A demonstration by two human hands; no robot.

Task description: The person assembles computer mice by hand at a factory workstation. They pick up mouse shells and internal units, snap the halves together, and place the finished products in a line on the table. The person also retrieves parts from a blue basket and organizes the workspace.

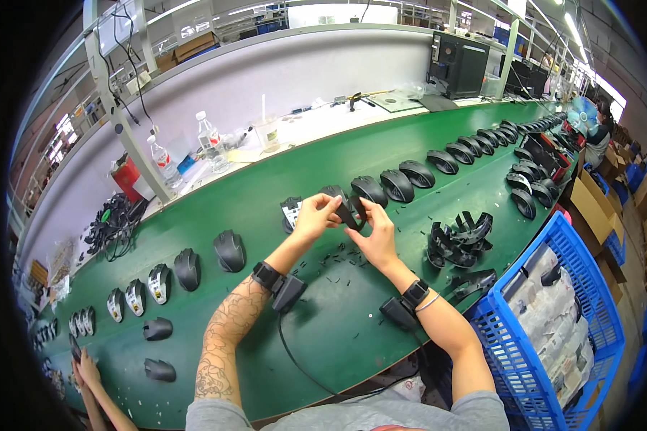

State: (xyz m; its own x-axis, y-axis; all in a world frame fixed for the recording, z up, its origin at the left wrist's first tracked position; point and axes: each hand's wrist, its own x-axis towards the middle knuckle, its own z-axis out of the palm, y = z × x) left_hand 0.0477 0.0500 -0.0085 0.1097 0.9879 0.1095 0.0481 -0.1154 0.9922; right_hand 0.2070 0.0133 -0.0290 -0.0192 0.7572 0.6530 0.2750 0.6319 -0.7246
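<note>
Above the green worktable (266, 373), my left hand (315, 218) and my right hand (375, 233) hold a thin, curved black plastic mouse part (351, 213) between them. Fingers and thumbs pinch it from both sides. Just behind it stands a black computer mouse (332, 191), partly covered by my hands. Left of that is an opened mouse (290, 210) with a pale inside showing. Small black plastic bits (341, 253) lie scattered on the table below my hands. A heap of curved black mouse shells (459, 241) is to the right of my right hand.
Black mice (397, 185) stand in a row toward the far right; others (159, 283) lie at left. A blue crate (496, 337) with wrapped items stands at the right edge. A cable (295, 363) hangs from my wristbands. Another person's hands (86, 368) work at lower left.
</note>
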